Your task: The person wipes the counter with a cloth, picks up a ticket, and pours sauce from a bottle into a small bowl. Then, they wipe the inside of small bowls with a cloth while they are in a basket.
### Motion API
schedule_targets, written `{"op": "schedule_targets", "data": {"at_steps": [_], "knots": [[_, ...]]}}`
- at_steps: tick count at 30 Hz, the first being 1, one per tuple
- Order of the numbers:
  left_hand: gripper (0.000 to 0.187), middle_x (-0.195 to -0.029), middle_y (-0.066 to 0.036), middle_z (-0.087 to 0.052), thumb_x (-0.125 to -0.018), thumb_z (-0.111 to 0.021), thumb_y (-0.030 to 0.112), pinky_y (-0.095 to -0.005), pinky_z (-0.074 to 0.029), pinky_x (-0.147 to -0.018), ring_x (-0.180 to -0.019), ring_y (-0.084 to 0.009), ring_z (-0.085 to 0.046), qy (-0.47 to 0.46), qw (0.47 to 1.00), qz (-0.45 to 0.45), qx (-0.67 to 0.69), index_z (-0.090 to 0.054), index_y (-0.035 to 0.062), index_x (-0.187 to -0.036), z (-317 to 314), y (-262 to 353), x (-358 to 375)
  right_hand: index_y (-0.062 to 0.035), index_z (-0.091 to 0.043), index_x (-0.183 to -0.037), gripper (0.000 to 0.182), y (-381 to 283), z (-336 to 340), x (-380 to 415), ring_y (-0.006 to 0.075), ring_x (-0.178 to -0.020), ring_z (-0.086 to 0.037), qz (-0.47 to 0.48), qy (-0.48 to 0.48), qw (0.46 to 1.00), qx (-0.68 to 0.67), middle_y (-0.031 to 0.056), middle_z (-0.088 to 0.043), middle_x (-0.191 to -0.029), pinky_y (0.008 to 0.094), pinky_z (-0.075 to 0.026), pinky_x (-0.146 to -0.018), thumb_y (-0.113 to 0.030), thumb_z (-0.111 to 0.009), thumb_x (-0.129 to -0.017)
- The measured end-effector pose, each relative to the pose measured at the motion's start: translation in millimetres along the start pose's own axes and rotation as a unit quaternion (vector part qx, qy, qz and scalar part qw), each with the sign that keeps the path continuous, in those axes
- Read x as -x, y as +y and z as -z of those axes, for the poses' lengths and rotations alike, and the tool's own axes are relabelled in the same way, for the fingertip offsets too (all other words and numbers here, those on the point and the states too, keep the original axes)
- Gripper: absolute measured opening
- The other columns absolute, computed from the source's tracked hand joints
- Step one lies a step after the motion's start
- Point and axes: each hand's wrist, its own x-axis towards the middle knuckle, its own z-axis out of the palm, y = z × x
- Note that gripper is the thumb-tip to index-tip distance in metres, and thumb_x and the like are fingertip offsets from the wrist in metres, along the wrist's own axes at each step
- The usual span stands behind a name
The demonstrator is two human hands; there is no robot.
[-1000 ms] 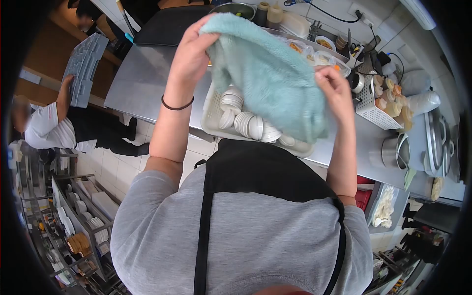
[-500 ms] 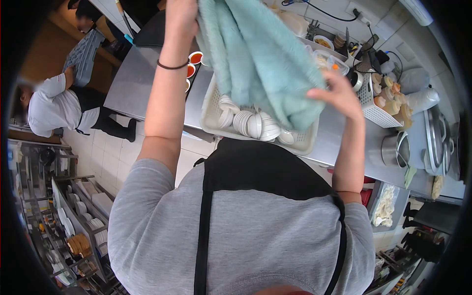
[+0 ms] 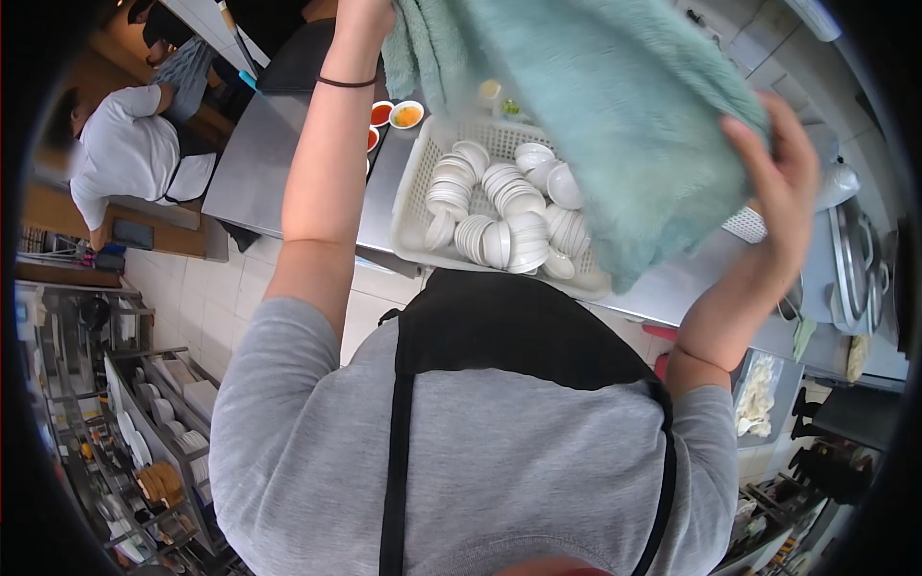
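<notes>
A pale green plush towel (image 3: 624, 134) hangs spread in the air between my hands. My left hand (image 3: 370, 17), cut off by the top edge of the view, is closed on the towel's gathered left end. At the right, my right hand (image 3: 789, 182) pinches the towel's other side, its thumb pressed against the cloth. Below the towel a white perforated plastic basket (image 3: 408, 216) stands on the steel counter. Rows of small white bowls (image 3: 526, 240) lie in it, many nested on their sides. The towel hides the basket's right part.
Small dishes of red sauce (image 3: 381, 113) and a bowl of orange liquid (image 3: 407, 115) stand left of the basket. A co-worker in a white shirt (image 3: 125, 154) is at the far left. Metal lids (image 3: 850, 259) lie on the right. Shelves of dishes (image 3: 158, 422) stand at lower left.
My right hand has moved to the right and drawn the towel wider, uncovering more bowls in the basket. The left hand has shifted slightly up. The co-worker has changed posture, one arm now lowered.
</notes>
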Motion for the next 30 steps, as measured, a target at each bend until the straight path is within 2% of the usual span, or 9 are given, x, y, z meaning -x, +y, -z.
{"op": "schedule_targets", "data": {"at_steps": [3, 5, 6, 15, 16, 17, 19, 23, 30], "knots": [[0.014, -0.082, -0.003, -0.061, -0.081, -0.050, 0.005, -0.0233, -0.044, -0.067, -0.074, -0.0109, -0.056, -0.045, 0.999, 0.027, -0.015, -0.059, 0.0011, -0.091, -10.5, 2.2, 3.2, 0.0019, -0.056, -0.095, 0.017, 3.7, 21.3, 16.5, 0.0074, -0.078, -0.051, 0.003, 0.052, 0.985, -0.165, 0.0017, -0.058, -0.084, 0.0190, -0.038, -0.070, -0.009, -0.056, -0.081], [0.011, -0.079, -0.002, -0.060, -0.079, -0.051, 0.004, -0.0224, -0.043, -0.065, -0.072, -0.0095, -0.054, -0.061, 0.997, 0.042, -0.017, -0.060, 0.0008, -0.085, -28.6, 3.8, 11.7, 0.0023, -0.056, -0.097, 0.021, 16.9, 26.4, 18.7, 0.0073, -0.087, -0.051, -0.043, -0.044, 0.985, -0.159, 0.0035, -0.058, -0.091, 0.0187, -0.037, -0.076, -0.011, -0.057, -0.081], [0.011, -0.077, -0.002, -0.059, -0.078, -0.052, 0.004, -0.0224, -0.042, -0.065, -0.071, -0.0095, -0.054, -0.083, 0.995, 0.030, -0.049, -0.059, 0.0010, -0.085, -29.7, -4.6, 10.0, 0.0033, -0.054, -0.102, 0.027, 28.8, 42.5, 18.1, 0.0108, -0.100, -0.049, -0.034, -0.182, 0.977, -0.111, 0.0048, -0.058, -0.101, 0.0224, -0.037, -0.084, -0.012, -0.056, -0.080], [0.014, -0.078, -0.007, -0.060, -0.074, -0.057, 0.009, -0.0281, -0.043, -0.068, -0.074, -0.0154, -0.054, -0.230, 0.963, 0.007, -0.138, -0.061, 0.0042, -0.086, -105.9, -20.6, 56.2, 0.0024, -0.053, -0.104, 0.028, 28.8, 25.2, 30.4, 0.0129, -0.102, -0.049, -0.035, -0.053, 0.972, -0.227, 0.0057, -0.058, -0.102, 0.0237, -0.037, -0.085, -0.011, -0.056, -0.080], [0.016, -0.093, -0.013, -0.063, -0.074, -0.058, 0.015, -0.0302, -0.045, -0.073, -0.084, -0.0250, -0.058, -0.255, 0.941, -0.025, -0.221, -0.061, 0.0070, -0.087, -105.2, -32.7, 60.5, 0.0023, -0.053, -0.104, 0.028, 33.1, 21.5, 30.6, 0.0131, -0.102, -0.049, -0.037, -0.036, 0.969, -0.240, 0.0058, -0.058, -0.102, 0.0238, -0.037, -0.085, -0.011, -0.056, -0.080], [0.034, -0.094, -0.008, -0.061, -0.076, -0.062, 0.027, -0.0284, -0.045, -0.076, -0.087, -0.0164, -0.058, -0.360, 0.886, -0.034, -0.291, -0.059, 0.0045, -0.101, -97.0, -62.2, 56.7, 0.0022, -0.053, -0.104, 0.028, 37.3, 17.0, 30.4, 0.0133, -0.102, -0.049, -0.041, -0.024, 0.966, -0.252, 0.0059, -0.058, -0.102, 0.0240, -0.037, -0.086, -0.011, -0.056, -0.080], [0.042, -0.093, -0.008, -0.062, -0.069, -0.068, 0.037, -0.0296, -0.045, -0.075, -0.084, -0.0184, -0.059, -0.396, 0.863, -0.041, -0.310, -0.061, 0.0079, -0.099, -70.2, -73.1, 77.8, 0.0020, -0.053, -0.105, 0.028, 45.7, 6.2, 32.0, 0.0138, -0.102, -0.049, -0.052, -0.008, 0.959, -0.277, 0.0061, -0.058, -0.102, 0.0242, -0.037, -0.086, -0.011, -0.056, -0.080], [0.032, -0.084, -0.005, -0.064, -0.068, -0.070, 0.033, -0.0293, -0.045, -0.070, -0.076, -0.0180, -0.059, -0.389, 0.863, 0.066, -0.315, -0.066, 0.0085, -0.088, 16.3, -84.4, 117.3, 0.0016, -0.053, -0.105, 0.029, 58.6, -18.9, 48.1, 0.0147, -0.103, -0.049, -0.107, 0.008, 0.933, -0.342, 0.0065, -0.058, -0.102, 0.0248, -0.037, -0.086, -0.011, -0.056, -0.080], [0.019, -0.087, -0.013, -0.063, -0.067, -0.060, 0.005, -0.0333, -0.048, -0.068, -0.080, -0.0256, -0.060, -0.409, 0.723, 0.239, -0.503, -0.065, 0.0057, -0.085, 88.8, -88.1, 215.0, 0.0009, -0.052, -0.107, 0.030, 95.8, -96.1, 85.2, 0.0163, -0.104, -0.049, -0.270, -0.007, 0.846, -0.459, 0.0072, -0.057, -0.103, 0.0257, -0.037, -0.087, -0.011, -0.056, -0.080]]}}
